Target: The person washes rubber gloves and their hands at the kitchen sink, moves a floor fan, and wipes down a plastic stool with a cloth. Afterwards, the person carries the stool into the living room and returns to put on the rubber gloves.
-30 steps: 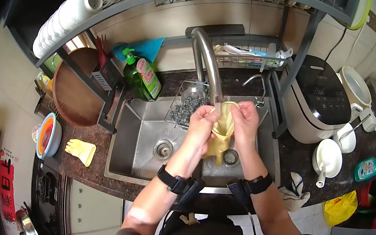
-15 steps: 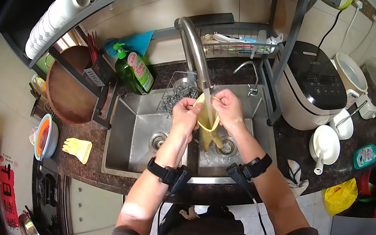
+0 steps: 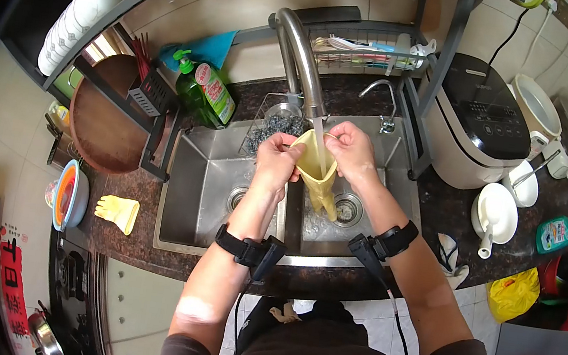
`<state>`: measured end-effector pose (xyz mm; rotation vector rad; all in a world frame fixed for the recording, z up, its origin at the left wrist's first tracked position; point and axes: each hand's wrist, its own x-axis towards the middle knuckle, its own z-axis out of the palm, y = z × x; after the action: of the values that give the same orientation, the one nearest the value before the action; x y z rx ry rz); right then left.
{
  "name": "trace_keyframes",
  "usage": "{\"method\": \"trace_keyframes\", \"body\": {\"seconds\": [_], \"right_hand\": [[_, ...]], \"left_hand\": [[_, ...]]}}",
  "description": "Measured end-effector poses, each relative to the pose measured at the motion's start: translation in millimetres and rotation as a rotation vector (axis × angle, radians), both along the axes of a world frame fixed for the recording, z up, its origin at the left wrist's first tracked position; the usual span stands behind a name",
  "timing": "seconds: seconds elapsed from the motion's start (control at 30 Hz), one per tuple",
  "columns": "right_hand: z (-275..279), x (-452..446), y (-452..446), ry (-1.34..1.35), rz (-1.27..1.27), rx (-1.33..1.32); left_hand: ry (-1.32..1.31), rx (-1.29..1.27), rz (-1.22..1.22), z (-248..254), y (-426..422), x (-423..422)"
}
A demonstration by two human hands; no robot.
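The left hand [image 3: 279, 161] and right hand [image 3: 351, 152] pinch the yellow glove [image 3: 320, 185] at centre frame, its cuff spread wider than a second ago, so water from the faucet [image 3: 307, 61] runs inside. Its long axis slopes steeply, mouth up, fingers toward lower right over the sink [image 3: 311, 234].

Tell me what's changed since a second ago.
The held glove has shifted left relative to the faucet, so water now visibly runs into its cuff. The left hand and right hand kept hold; the other glove stayed on the counter.
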<state>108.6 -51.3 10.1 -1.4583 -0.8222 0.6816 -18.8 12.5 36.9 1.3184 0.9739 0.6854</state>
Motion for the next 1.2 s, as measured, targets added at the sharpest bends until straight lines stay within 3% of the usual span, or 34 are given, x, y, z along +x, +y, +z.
{"method": "trace_keyframes", "body": {"seconds": [0.17,0.9,1.1,1.2], "right_hand": [[0.4,-2.0,-0.8,-0.109,-0.055,-0.109],[-14.2,-4.6,-2.1,-0.128,-0.056,-0.106],[-42.9,2.1,-4.5,-0.008,0.004,0.092],[-36.2,16.8,-9.0,0.312,0.110,-0.278]], "left_hand": [[0.015,-0.004,-0.003,-1.2,-2.0,2.0],[-0.027,-0.092,-0.023,-7.3,-7.6,4.9],[-0.044,-0.088,-0.042,-23.2,-20.7,13.4],[-0.078,-0.109,-0.032,-35.3,-27.4,19.3]]}}
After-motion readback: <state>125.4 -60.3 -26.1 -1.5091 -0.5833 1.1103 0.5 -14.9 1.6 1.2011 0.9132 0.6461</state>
